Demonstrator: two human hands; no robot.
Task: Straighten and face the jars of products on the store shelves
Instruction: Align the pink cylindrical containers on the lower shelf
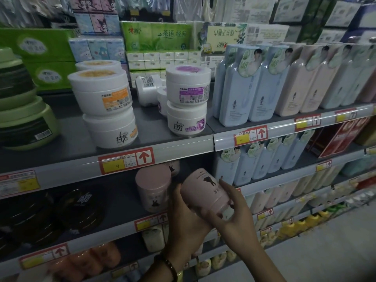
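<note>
Just before the second shelf (126, 202), both hands held a tilted pink jar (203, 194), left hand (184, 222) cupping its lower end, right hand (236, 218) curled round its side. Smooth rigid plastic, likely light but slippery; gripping the body seemed safest. Its label showed a dark animal silhouette; the text was illegible.

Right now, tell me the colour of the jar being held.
The jar is pale pink with a dark silhouette print; head view.
</note>
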